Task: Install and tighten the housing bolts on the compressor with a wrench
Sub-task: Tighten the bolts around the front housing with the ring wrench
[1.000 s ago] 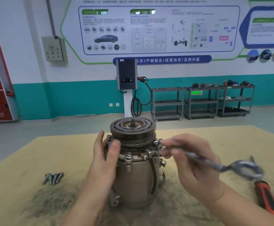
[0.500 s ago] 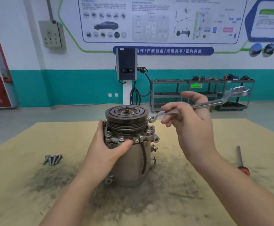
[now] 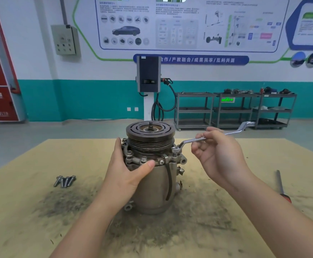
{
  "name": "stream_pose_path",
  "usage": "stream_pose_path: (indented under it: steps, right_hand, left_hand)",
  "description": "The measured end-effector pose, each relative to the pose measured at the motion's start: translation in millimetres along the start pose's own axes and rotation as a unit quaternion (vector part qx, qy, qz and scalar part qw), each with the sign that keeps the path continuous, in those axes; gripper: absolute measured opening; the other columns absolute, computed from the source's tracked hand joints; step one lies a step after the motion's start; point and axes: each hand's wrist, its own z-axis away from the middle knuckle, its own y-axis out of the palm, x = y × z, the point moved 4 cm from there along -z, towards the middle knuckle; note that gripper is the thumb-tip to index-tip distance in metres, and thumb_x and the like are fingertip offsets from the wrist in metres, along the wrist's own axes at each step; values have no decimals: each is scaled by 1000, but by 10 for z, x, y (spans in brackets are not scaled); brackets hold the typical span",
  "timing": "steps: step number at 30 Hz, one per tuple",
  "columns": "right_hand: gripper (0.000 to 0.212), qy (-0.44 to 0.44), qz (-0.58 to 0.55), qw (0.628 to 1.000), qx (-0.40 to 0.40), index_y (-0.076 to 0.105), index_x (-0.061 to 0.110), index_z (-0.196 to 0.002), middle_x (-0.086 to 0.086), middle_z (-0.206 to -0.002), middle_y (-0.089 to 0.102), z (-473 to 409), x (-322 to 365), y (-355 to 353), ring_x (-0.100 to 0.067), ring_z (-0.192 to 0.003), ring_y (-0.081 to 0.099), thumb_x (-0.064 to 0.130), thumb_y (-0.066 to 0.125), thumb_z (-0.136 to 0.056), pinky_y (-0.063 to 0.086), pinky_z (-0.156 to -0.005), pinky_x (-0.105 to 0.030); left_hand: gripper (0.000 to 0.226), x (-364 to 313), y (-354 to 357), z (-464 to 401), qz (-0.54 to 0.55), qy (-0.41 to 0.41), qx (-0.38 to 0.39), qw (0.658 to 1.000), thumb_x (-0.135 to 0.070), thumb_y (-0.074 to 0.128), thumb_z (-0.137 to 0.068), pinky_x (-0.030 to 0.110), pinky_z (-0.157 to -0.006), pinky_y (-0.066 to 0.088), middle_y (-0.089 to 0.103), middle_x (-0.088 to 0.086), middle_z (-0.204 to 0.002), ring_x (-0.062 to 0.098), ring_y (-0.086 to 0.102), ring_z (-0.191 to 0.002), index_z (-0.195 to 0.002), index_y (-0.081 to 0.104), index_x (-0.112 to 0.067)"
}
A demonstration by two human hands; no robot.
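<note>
Wrench pinched in right hand, ring seemingly on bolt; left hand grip grasps compressor

Bare tan tabletop lies open either side of the upright grey metal compressor — loose silver bolts far left, red-handled screwdriver far right.

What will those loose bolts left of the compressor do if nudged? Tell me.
The loose bolts look like rigid metal, so probably stiff and dense. Their round shanks lie flat on the board, so they would likely roll or scatter.
</note>
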Motion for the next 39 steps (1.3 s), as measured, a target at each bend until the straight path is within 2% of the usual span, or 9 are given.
stream_pose_path:
  steps: [6,12,16,20,24,30,35,37,39]
  right_hand:
    - [21,36,-95,993,-59,42,9,-76,-9,-64,49,27,-205,-92,-19,-43,47,-4,38,-92,44,-43,-22]
    - [27,-154,-25,986,-63,48,7,-69,-8,-59,54,209,-167,-84,-21,-41,52,-11,34,-84,40,-42,-21]
    - [24,-228,59,970,-54,56,9,-59,-10,-61,54,304,-149,-54,-23,-46,56,-2,41,-74,42,-45,-25]
    - [17,-323,163,931,-50,58,5,-66,-10,-62,56,404,-124,-18,-17,-51,58,1,42,-72,45,-51,-23]
    - [23,-381,217,899,-6,61,13,-75,-3,-66,63,487,-82,81,-16,-55,65,-2,44,-80,51,-54,-23]
    - [28,-360,148,921,-24,61,21,-74,1,-57,58,312,395,60,-18,-54,58,6,40,-85,49,-54,-25]
    - [27,-119,327,935,-67,70,22,-97,1,-64,58,-31,117,-161,-5,-44,40,13,44,-99,33,-44,-23]
    - [21,-114,372,921,-39,70,26,-99,14,-68,59,17,-99,-172,-2,-51,40,39,54,-96,31,-54,-22]
    - [45,-153,405,902,3,68,31,-103,30,-67,57,134,-245,-118,2,-51,50,66,58,-77,36,-55,-13]
  left_hand:
    - [124,-1,0,-5,32,1,-5,999,-69,75,-49,14,-97,31,35,-39,-125,-18,44,-118,-147,-1,-55]
    - [109,5,-3,20,46,3,-14,999,-69,78,-48,17,-99,35,36,-45,-121,-21,45,-116,-131,8,-71]
    - [128,-31,-1,57,29,7,-7,1000,-70,81,-43,25,-110,31,33,-24,-145,-2,41,-132,-142,2,-59]
    - [131,-27,27,107,21,9,-39,999,-68,77,-45,10,-93,28,31,-27,-137,-4,36,-126,-152,7,-41]
    - [128,-29,24,106,3,17,-45,999,-69,76,-52,16,-99,29,35,-27,-133,-3,38,-126,-155,11,-31]
    - [66,-65,25,82,-17,44,-41,998,-57,73,-64,-13,-72,28,37,-66,-101,-38,37,-100,-116,32,-55]
    - [59,-76,41,77,12,43,-37,998,-47,75,-67,-12,-71,30,40,-64,-101,-37,40,-99,-108,35,-60]
    - [66,-40,42,69,23,36,-38,998,-46,75,-66,-11,-73,30,40,-64,-101,-37,40,-101,-116,34,-54]
    - [87,-8,42,65,30,35,-42,998,-48,75,-64,-10,-78,31,39,-63,-105,-35,39,-106,-133,23,-49]
